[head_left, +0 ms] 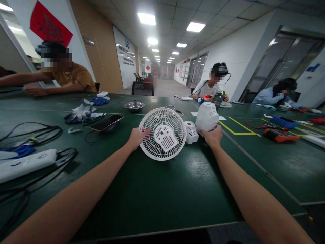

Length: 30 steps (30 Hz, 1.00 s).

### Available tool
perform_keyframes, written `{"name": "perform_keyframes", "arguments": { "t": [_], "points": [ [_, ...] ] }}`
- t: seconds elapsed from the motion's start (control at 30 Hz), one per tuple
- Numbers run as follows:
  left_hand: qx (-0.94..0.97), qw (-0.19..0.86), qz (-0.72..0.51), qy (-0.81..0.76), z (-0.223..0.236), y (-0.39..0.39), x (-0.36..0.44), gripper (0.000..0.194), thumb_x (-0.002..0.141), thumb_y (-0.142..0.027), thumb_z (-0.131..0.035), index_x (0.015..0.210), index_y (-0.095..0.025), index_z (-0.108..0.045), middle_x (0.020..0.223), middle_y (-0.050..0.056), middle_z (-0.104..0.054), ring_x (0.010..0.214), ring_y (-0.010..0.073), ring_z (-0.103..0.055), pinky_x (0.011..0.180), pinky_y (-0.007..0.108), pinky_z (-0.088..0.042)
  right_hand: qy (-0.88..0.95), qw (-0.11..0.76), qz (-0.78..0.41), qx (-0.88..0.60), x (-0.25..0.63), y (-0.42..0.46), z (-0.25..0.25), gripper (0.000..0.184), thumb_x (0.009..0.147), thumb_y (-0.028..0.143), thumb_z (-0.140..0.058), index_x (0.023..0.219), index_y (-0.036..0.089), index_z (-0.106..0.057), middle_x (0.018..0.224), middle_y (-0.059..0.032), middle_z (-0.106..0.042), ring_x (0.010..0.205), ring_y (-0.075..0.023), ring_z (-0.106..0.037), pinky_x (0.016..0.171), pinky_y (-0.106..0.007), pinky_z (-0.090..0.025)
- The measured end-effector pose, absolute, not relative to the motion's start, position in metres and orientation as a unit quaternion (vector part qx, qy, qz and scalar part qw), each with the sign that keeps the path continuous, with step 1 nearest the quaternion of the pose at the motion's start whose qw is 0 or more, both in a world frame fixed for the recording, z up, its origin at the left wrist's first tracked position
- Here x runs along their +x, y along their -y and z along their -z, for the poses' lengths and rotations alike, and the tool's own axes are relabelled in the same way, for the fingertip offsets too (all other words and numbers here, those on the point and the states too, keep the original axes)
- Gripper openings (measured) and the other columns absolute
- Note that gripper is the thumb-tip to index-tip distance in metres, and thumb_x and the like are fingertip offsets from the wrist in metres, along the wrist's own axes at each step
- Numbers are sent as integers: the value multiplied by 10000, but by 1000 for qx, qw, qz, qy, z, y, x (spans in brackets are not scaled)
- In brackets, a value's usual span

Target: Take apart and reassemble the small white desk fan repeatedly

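My left hand (138, 138) grips the left rim of a round white fan grille (169, 135), which is tilted up with its slotted centre plate facing me. On the right, my right hand (212, 135) is closed around the lower part of a white plastic housing (207, 117) with small vent slots. Between the two sits a smaller white vented motor cover (191, 132), close to the grille's right edge. A thin cable (175, 109) loops behind the grille. The right hand's fingers are partly hidden behind the housing.
A metal bowl (134, 106), a phone (108, 122) and gloves (82, 114) lie beyond my left arm. A white power strip (30, 164) with black cables is at left. An orange multimeter (280, 135) lies at right. Co-workers sit across the green table (157, 196).
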State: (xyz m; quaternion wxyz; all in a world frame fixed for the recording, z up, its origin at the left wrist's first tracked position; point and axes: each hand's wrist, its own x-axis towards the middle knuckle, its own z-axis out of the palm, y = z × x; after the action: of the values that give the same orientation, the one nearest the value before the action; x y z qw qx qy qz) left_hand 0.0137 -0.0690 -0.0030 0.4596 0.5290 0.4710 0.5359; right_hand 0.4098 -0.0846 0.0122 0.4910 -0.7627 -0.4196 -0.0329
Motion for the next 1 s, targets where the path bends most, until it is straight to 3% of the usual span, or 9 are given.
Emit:
{"name": "perform_keyframes", "arguments": {
  "t": [0.2, 0.37, 0.63, 1.0],
  "points": [
    [546, 454, -527, -466, 2, 70, 12, 238, 796, -326, -798, 900, -121, -737, 839, 93, -768, 714, 215, -725, 689, 365, -604, 411, 605, 104, -673, 392, 91, -32, 789, 539, 436, -837, 1194, 193, -470, 1122, -115, -647, 1004, -305, -645, 907, -461, -509],
    [557, 449, -526, -460, 2, 69, 12, 307, 770, -388, -812, 884, -114, -736, 798, 88, -756, 674, 208, -706, 660, 357, -586, 450, 621, 83, -637, 360, 105, -43, 770, 557, 461, -829, 1175, 217, -441, 1089, -89, -637, 959, -289, -640, 876, -445, -509],
    [541, 459, -534, -460, 0, 70, 14, 342, 724, -396, -845, 889, -115, -741, 804, 90, -758, 709, 223, -714, 695, 377, -587, 543, 473, 33, -693, 332, 111, -28, 690, 640, 573, -751, 1126, 221, -411, 1134, -142, -609, 1106, -350, -589, 953, -474, -482],
    [547, 448, -534, -465, 2, 69, 13, 351, 733, -410, -836, 890, -110, -743, 804, 88, -763, 685, 215, -712, 701, 382, -594, 569, 373, -51, -731, 349, 109, -34, 808, 641, 554, -767, 1258, 219, -368, 1217, -178, -655, 1082, -395, -659, 895, -483, -517]
  ]
}}
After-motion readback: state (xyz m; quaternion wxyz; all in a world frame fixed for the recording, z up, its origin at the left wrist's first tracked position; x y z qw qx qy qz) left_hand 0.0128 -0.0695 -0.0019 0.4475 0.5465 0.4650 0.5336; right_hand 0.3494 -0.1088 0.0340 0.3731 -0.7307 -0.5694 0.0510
